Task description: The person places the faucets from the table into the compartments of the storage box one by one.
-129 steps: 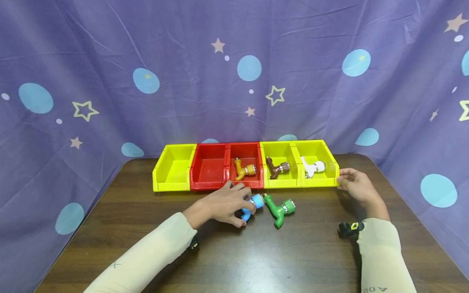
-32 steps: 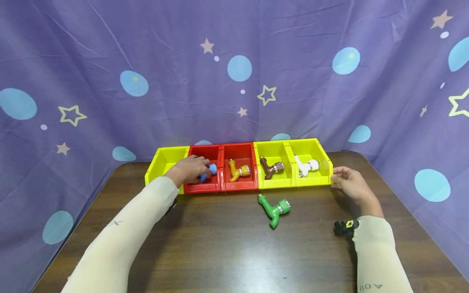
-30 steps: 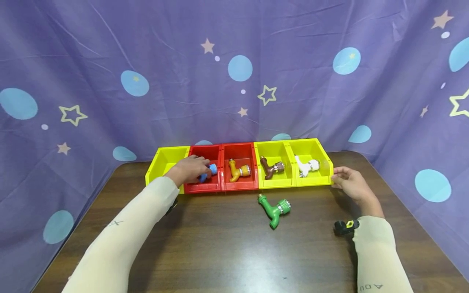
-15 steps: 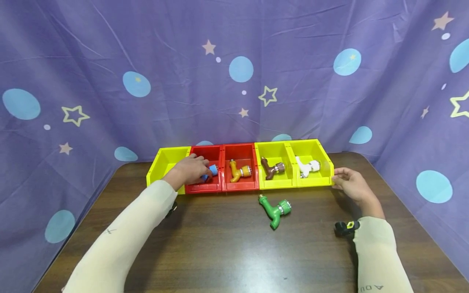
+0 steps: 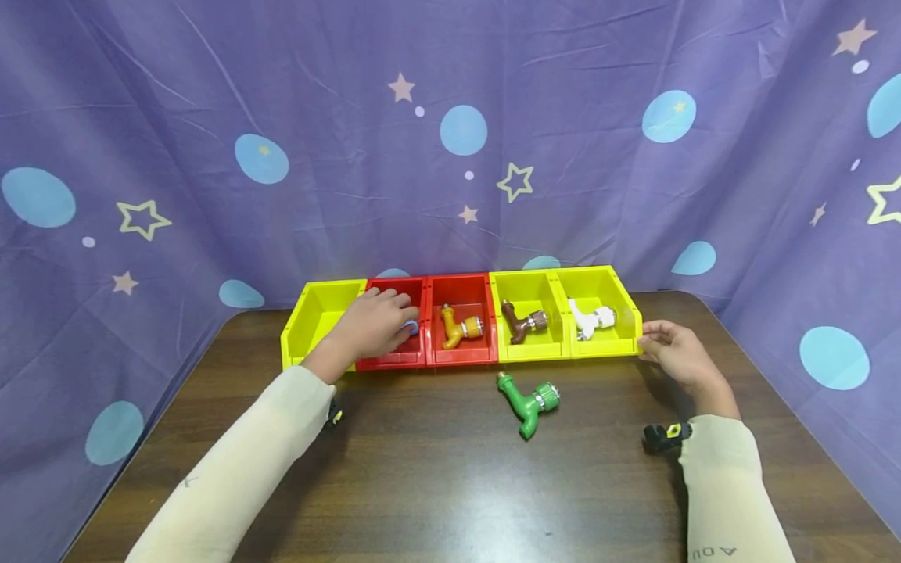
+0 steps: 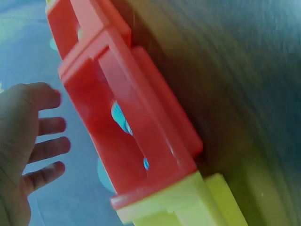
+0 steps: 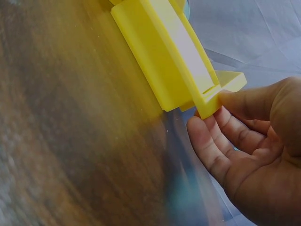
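My left hand (image 5: 373,322), fingers loosely spread, hovers over the left red bin (image 5: 387,360). In the left wrist view the fingers stand apart from the bin with nothing between them. A blue tap (image 6: 119,117) lies inside that bin, partly hidden by its front wall and, in the head view, by the hand. My right hand (image 5: 681,356) pinches the outer front corner of the rightmost yellow bin (image 7: 150,52) between thumb and fingers. That bin holds a white tap (image 5: 593,320). On the table before the row lies a green tap (image 5: 528,403).
Five bins' row stands along the back of the wooden table (image 5: 436,469), against a purple patterned curtain (image 5: 352,156). A yellow-orange tap (image 5: 461,328) lies in the other red bin, a brown tap (image 5: 523,322) in the yellow bin beside it. Another yellow bin (image 5: 320,309) ends the row at left.
My left hand has carried the blue tap from the table into the left red bin, let it go and risen slightly. The right hand keeps its hold on the yellow bin.
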`<state>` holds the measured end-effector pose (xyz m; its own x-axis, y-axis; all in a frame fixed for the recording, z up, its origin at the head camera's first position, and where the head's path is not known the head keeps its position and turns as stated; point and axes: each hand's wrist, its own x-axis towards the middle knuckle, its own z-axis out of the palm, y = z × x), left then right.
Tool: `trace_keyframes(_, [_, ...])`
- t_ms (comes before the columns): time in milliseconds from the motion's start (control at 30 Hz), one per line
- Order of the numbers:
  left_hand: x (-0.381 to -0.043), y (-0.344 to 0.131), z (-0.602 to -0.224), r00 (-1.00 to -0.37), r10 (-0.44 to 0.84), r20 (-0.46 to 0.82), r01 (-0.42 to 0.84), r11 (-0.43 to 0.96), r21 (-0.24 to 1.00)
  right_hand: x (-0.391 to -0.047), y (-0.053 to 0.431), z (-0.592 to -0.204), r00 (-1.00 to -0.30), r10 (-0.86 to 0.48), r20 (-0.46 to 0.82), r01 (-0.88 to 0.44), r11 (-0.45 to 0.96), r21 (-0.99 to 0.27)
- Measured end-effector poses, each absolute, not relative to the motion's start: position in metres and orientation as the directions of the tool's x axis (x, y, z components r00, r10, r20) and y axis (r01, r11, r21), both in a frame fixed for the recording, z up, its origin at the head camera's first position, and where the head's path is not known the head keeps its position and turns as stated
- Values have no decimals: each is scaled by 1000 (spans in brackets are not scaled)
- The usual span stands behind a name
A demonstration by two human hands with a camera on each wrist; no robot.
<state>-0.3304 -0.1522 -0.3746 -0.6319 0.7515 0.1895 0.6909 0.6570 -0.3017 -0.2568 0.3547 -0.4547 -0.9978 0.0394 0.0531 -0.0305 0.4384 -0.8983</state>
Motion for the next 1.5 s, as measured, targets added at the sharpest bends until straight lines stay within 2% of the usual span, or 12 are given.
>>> trace_keyframes(233, [-312,-134,-376,-534,778,330,719,624,-306,-257,353,-454,-998,42,56,-32,445,-895])
trace_keyframes(500, [-297,-117,-382,-462,807,368,767,571,-292,-259,350,-453,-998,43,42,-18,457,-889])
trace_keyframes(1200, [-258,-54,-406,-365,888,281,888,422,-181,-259,349,-451,-998,36,48,-27,448,-894])
trace_keyframes(1500, [-244,-25,-418,-344,927,151,920,365,-145,-256,353,-453,-998,41,55,-30,454,-891])
